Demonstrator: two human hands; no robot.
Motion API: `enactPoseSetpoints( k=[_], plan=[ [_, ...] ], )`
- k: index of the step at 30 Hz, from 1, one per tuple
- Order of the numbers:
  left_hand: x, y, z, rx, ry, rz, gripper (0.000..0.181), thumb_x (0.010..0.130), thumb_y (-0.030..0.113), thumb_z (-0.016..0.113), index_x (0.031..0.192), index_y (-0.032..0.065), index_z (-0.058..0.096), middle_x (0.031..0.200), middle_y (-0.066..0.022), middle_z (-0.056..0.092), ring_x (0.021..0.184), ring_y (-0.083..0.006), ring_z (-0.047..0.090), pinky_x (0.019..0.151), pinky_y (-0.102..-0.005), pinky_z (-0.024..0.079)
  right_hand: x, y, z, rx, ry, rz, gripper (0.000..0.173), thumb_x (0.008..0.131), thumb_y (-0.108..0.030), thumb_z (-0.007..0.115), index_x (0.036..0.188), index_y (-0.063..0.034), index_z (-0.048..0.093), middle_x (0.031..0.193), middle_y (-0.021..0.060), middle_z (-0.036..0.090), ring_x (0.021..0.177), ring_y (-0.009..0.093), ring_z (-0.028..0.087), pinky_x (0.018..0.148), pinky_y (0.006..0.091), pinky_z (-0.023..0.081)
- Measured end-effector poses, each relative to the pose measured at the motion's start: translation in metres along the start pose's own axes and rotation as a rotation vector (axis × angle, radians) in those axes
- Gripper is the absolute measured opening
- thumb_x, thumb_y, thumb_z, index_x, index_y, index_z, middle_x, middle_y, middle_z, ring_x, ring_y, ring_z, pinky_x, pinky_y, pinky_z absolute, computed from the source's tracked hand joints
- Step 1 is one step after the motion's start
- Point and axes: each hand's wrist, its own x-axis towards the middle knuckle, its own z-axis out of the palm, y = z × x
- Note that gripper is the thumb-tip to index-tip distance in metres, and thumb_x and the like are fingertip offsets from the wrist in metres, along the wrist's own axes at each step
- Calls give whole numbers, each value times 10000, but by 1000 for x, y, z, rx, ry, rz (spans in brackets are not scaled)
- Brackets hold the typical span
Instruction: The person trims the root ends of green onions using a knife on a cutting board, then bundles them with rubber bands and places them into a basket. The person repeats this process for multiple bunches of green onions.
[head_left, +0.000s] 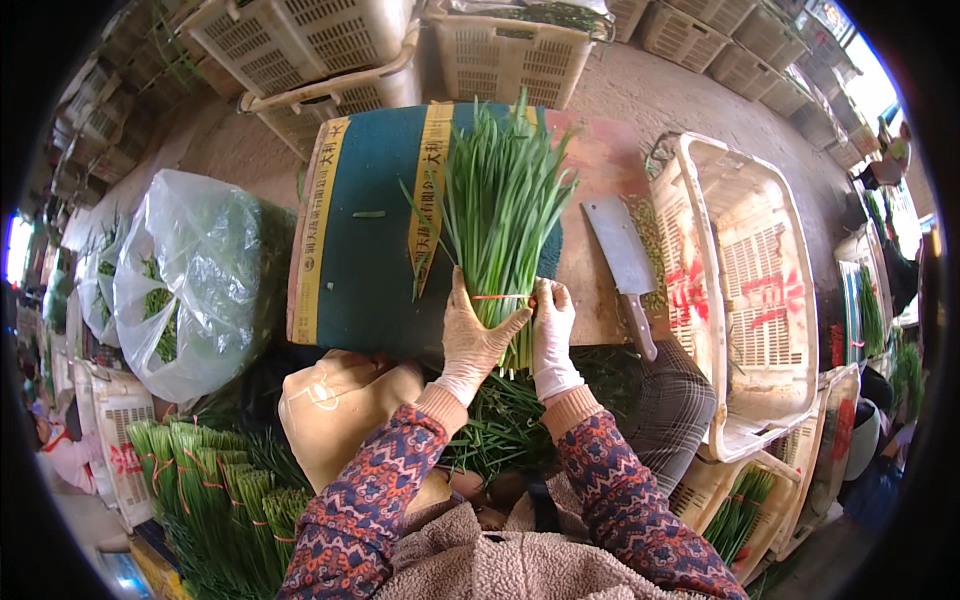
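A thick bunch of green garlic chives (502, 202) lies over the front edge of the work board, leaves pointing away from me and stem ends towards me. My gloved left hand (476, 330) wraps the bunch from the left, thumb across the stems. On the right side, my gloved right hand (553, 322) pinches a red band (501, 297) that runs across the stems. Whether the band goes fully round behind is hidden. A cleaver (622, 255) with a wooden handle rests on the board, right of the bunch.
A green cloth with yellow strips (367, 277) covers the board's left part. At right stands a white plastic crate (765, 300); at left, a clear plastic bag (202, 277) of greens. Banded chive bunches (217, 487) stand lower left. Stacked crates (322, 60) are beyond the board.
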Motion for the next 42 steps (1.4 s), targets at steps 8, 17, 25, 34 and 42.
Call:
enactPoseSetpoints(
  k=[8,17,25,34,42],
  plan=[
    [1,1,13,-132,135,89,1114,586,403,876,1401,-44,262,1307,-222,466,1190,-290,478,1016,-369,381,-15,-24,27,-195,193,-143,211,929,-225,546,825,-44,569,707,63,517,671,170,476,618,353,432],
    [13,-27,4,-403,-163,-101,797,853,423,685,1409,-8,311,1374,-155,436,1180,-251,480,992,-387,402,0,2,27,-329,345,15,280,921,-329,527,973,-54,543,889,226,623,903,425,587,806,491,447],
    [26,-37,-21,-548,-493,-324,699,838,402,705,1363,35,424,1265,-98,534,1077,-236,555,920,-369,473,-29,-33,30,-665,46,-52,874,827,-555,583,1418,16,287,1173,199,510,989,369,591,886,480,447],
    [7,20,-34,-407,-219,110,669,655,139,848,1212,32,495,1105,-60,604,967,-172,599,850,-313,510,-42,-138,18,-304,-350,-172,1119,713,-373,785,1448,92,81,1049,173,646,922,235,649,822,309,510],
    [42,34,-57,-411,-270,369,834,592,200,900,1266,21,443,1184,-100,597,1033,-194,600,850,-318,516,-1,-114,8,-451,-811,-457,891,734,-145,788,1425,-57,231,1292,128,518,1117,210,541,954,346,451]
  ],
)
